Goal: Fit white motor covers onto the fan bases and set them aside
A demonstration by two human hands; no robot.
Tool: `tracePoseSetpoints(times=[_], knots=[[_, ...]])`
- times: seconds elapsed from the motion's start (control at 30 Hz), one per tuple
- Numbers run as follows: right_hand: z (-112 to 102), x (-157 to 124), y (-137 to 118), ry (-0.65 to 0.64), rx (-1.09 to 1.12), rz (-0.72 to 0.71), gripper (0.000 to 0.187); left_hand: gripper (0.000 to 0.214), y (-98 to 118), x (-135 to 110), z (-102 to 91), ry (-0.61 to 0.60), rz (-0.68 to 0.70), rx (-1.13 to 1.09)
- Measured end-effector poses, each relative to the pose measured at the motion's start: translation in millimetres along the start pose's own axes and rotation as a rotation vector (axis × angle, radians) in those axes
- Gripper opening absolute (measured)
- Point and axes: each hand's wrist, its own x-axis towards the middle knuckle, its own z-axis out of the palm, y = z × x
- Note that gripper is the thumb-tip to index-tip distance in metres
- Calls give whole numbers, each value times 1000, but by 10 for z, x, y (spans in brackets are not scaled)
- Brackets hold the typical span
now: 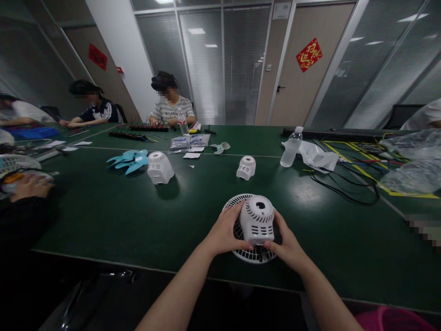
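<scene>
A white fan motor housing (257, 219) stands on a round white fan grille (251, 254) lying flat near the front edge of the dark green table (138, 216). My left hand (225, 232) curls around the left side of the housing and grille. My right hand (287, 243) grips the right side, thumb pressed under the housing. Both hands are closed on this fan assembly.
Further back lie a second white housing (160, 167), a smaller one (246, 167), light blue fan blades (130, 160), a water bottle (291, 147), a white bag (319, 156) and black cables (344, 184). Other people sit at the far side and left, one hand (29, 186) at the left.
</scene>
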Motion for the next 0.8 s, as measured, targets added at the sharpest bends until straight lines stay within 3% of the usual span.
tracePoseSetpoints(times=[0.3,0.8], knots=[[12,-21,51,4,-42,-29,98,127,8,20,-37,-39,3,-2],[-32,7,-126,-55,-99,-28,91,115,47,-40,-51,-42,-31,-6]])
